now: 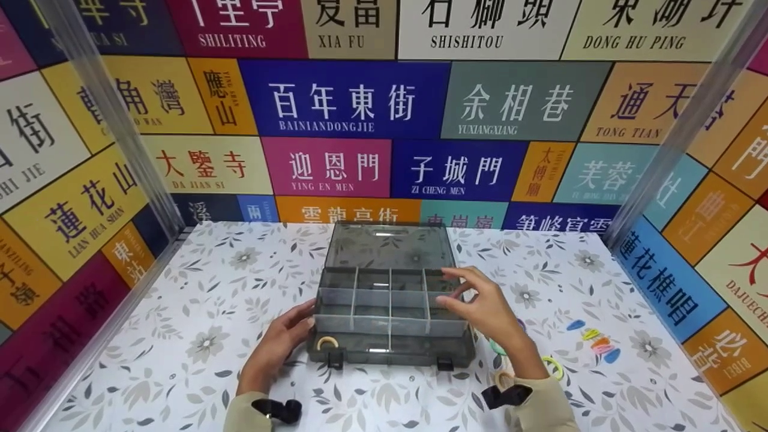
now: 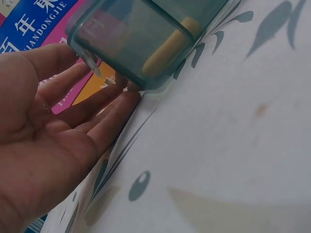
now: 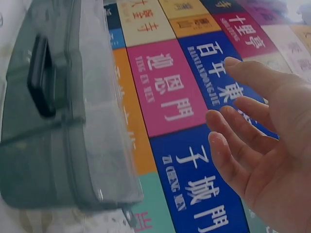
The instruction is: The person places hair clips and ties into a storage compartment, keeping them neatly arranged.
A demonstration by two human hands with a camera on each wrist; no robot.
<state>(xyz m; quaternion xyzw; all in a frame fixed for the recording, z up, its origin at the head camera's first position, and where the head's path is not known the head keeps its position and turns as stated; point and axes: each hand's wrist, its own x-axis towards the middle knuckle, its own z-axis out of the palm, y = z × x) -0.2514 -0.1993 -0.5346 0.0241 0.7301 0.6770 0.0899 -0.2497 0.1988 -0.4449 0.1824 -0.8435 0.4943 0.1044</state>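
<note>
A smoky see-through compartment box (image 1: 414,359) sits on the table with its lid (image 1: 390,246) swung back. One tan ring (image 1: 327,338) lies in its front left compartment and shows through the wall in the left wrist view. My left hand (image 1: 282,336) rests at the box's left side, its extended fingers (image 2: 116,114) against the lower corner. Over the back right compartments hovers my right hand (image 1: 489,309), thumb and index finger apart, nothing between them. In the right wrist view its fingers are loosely bent, away from the box's front latch (image 3: 41,75).
Right of the box lie several small coloured hair clips (image 1: 600,344). Closer in, a yellow-green ring (image 1: 560,369) and other coloured rings are partly hidden by the right forearm. Sign-printed panels (image 1: 342,102) wall the table at the back and sides.
</note>
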